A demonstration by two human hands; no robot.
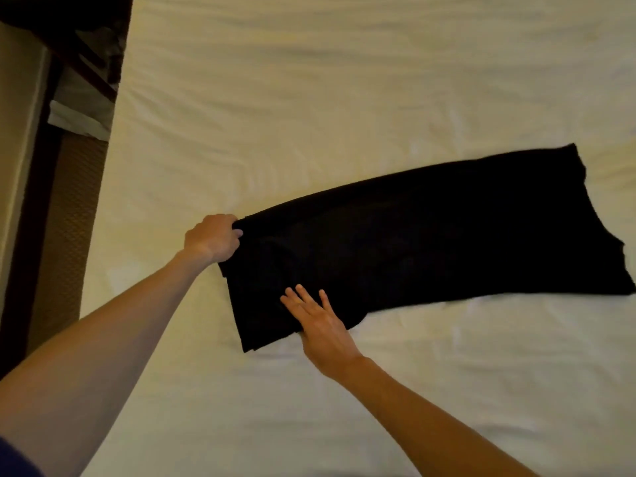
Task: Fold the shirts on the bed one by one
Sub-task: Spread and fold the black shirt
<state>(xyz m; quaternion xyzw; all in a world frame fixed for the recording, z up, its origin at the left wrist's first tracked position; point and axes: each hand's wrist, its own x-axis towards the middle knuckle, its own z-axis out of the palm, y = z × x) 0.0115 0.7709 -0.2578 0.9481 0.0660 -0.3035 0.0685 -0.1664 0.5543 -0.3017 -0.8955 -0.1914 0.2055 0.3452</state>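
A black shirt [423, 235] is laid across a white bed sheet [344, 80], folded lengthwise into a long dark band that runs from the near left to the far right of the bed; its right end reaches the right edge of the view, and its left end is doubled into layers whose edges show at the near left corner. No brand, label or writing can be read on the cloth, which is seen only as plain black.

The far left corner of the shirt is gripped by the left hand [214, 238], the fingers being curled round the edge of the fabric; the right hand [318, 320] is laid flat on the near edge of the shirt, its fingers straight and slightly spread, pressed on the cloth with nothing held.

The sheet is marked by soft creases. To the left of the bed a strip of patterned brown carpet [65, 218] is seen, and beyond it, at the far left, dark wooden furniture [79, 60]; a pale crumpled cloth [82, 118] is seen beneath it.
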